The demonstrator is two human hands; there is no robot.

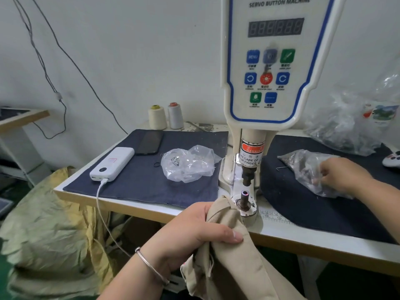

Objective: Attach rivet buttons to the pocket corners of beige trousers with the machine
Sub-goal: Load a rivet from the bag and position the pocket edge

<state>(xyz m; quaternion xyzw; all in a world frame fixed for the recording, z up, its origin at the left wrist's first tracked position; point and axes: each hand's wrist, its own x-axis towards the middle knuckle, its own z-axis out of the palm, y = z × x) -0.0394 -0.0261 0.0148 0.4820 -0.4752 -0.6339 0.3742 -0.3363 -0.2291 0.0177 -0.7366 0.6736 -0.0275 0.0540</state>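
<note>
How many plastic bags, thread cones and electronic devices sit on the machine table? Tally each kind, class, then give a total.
Plastic bags: 3: clear bag, bag of rivets, big bag at the back
Thread cones: 2: cream cone, grey cone
Electronic devices: 2: power bank, phone
Total: 7

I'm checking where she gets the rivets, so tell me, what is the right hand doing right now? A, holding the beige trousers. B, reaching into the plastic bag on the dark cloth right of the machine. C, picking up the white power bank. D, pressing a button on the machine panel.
B: the right hand is at the opening of the plastic bag, while the left hand grips the beige trousers.
</note>
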